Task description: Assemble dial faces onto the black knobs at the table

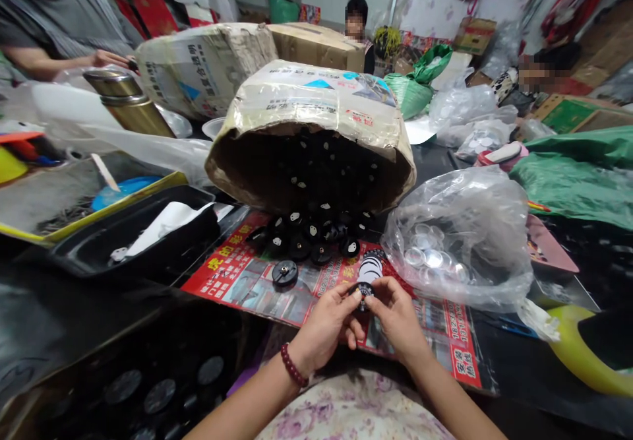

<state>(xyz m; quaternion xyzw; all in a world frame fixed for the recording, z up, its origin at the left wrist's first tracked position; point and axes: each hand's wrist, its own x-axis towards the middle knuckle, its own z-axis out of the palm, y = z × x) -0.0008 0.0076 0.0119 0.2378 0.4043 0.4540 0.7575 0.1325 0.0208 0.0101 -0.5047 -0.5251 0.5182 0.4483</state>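
Above the front of a red printed sheet, my left hand and my right hand both pinch a small black round knob. White markings show on its upper face, and both thumbs press on it. Just beyond my fingers lies a fanned row of white discs. To the left, a single black knob rests on the sheet with its inner side up. A pile of similar black knobs spills from the mouth of a large taped carton lying on its side.
Right of the sheet sits a clear plastic bag holding silvery discs, near a yellow tape roll. A black tray and a yellow-rimmed box stand left. Lower left, a box holds several round pieces. Other people sit around the table.
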